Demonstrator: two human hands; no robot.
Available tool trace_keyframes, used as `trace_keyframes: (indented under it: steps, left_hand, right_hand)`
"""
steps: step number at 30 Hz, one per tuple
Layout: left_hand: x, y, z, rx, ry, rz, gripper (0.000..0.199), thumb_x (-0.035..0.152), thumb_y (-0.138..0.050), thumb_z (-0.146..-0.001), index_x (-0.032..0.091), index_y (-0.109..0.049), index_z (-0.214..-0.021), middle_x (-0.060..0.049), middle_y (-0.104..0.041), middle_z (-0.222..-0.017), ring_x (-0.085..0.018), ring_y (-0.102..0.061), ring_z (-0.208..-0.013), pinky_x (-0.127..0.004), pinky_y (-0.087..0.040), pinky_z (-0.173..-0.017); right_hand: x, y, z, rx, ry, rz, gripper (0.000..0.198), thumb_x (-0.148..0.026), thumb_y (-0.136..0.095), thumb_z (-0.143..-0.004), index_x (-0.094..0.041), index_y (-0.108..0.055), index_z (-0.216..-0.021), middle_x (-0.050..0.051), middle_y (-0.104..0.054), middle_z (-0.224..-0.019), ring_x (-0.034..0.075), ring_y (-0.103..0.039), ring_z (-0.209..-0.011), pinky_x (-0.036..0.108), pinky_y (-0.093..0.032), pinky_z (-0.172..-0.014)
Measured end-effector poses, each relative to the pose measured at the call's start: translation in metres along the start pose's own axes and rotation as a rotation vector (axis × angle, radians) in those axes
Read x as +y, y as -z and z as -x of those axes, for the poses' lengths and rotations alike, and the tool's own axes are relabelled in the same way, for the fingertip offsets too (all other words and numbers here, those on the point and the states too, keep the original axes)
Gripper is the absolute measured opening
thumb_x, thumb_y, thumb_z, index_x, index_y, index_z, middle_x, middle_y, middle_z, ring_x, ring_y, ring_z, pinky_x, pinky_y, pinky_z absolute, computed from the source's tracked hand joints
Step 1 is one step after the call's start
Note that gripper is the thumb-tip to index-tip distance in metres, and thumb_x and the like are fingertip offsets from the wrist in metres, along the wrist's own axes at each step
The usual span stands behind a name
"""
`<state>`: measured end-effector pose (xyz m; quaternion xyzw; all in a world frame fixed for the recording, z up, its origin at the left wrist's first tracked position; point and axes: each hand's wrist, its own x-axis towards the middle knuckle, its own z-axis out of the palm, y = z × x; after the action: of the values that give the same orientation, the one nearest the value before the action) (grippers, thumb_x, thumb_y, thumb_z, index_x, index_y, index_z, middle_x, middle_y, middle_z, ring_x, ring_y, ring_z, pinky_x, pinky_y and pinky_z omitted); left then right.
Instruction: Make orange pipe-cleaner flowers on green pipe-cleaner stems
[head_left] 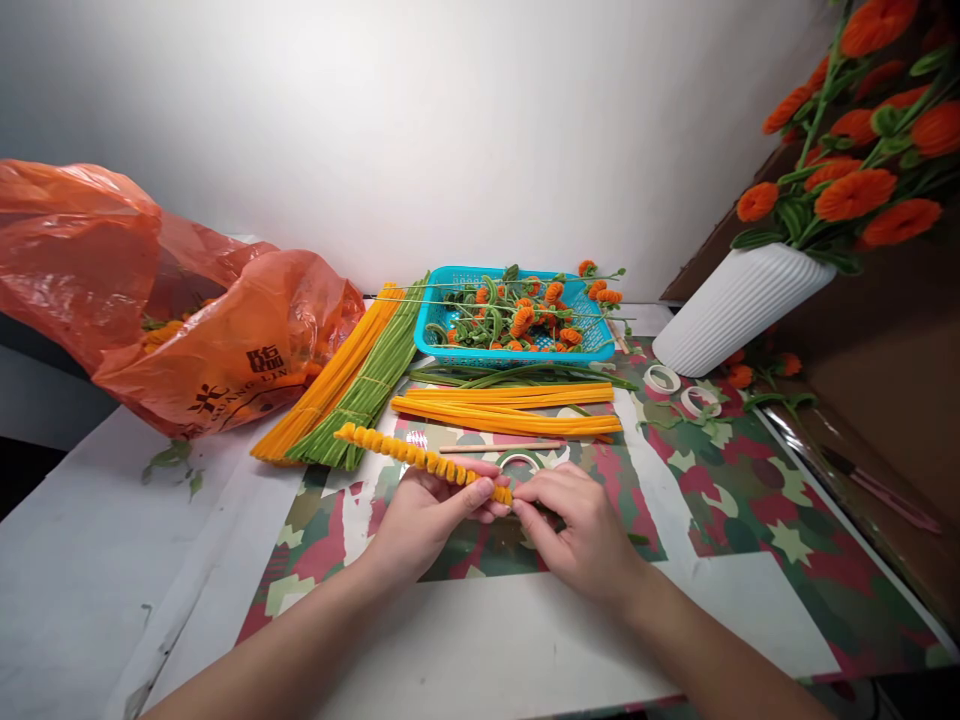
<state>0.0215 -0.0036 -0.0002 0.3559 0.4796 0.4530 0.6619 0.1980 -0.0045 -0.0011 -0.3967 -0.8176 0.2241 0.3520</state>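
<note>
A yellow chenille stem (420, 456), bent into a row of tight loops, slants across the space between my hands above the table. My left hand (439, 510) is closed around its lower part, thumb on top, and the looped length sticks out up and to the left. With thumb and fingertips, my right hand (574, 515) pinches the lower right end of the same stem. Behind the hands lie a thin wooden stick (502, 448) and a roll of tape (521, 462). Loose yellow chenille stems (506, 408) lie in two groups farther back.
A blue basket (517, 357) holds orange chenille flowers. Bundles of yellow (330, 375) and green stems (360, 385) lie left of it, beside an orange plastic bag (202, 340). At right are a leaning white vase (739, 310) of orange flowers and two tape rolls (662, 380).
</note>
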Motion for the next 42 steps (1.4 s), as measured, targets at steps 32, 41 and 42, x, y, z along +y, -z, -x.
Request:
trace_keyframes:
  steps: [32,41,42]
  left_hand:
    - [0.0,0.002,-0.001,0.012,0.032,0.022,0.028,0.029,-0.085,-0.061,0.015,-0.07,-0.079,-0.001,-0.073,-0.07,-0.018,-0.072,-0.064,-0.026,-0.059,-0.065]
    - [0.01,0.013,-0.011,0.203,-0.228,0.343,0.041,0.051,-0.054,-0.086,0.015,-0.067,-0.1,-0.008,-0.072,-0.092,-0.017,-0.066,-0.073,-0.023,-0.053,-0.06]
    - [0.014,0.015,-0.013,0.23,-0.255,0.415,0.041,0.05,-0.047,-0.09,0.014,-0.066,-0.097,-0.009,-0.071,-0.093,-0.019,-0.066,-0.085,-0.025,-0.054,-0.071]
  right_hand:
    - [0.002,-0.001,0.0,-0.045,-0.014,0.017,0.018,-0.013,-0.051,-0.088,-0.019,-0.061,-0.075,0.0,-0.067,-0.067,0.013,-0.056,-0.059,0.03,-0.037,-0.063]
    - [0.006,0.003,-0.001,0.057,-0.053,-0.005,0.017,-0.013,-0.053,-0.087,-0.018,-0.063,-0.074,0.0,-0.068,-0.068,0.013,-0.057,-0.061,0.029,-0.037,-0.065]
    - [0.007,0.003,-0.001,0.054,-0.064,-0.006,0.017,-0.013,-0.054,-0.086,-0.018,-0.063,-0.074,0.0,-0.068,-0.068,0.013,-0.057,-0.061,0.028,-0.037,-0.065]
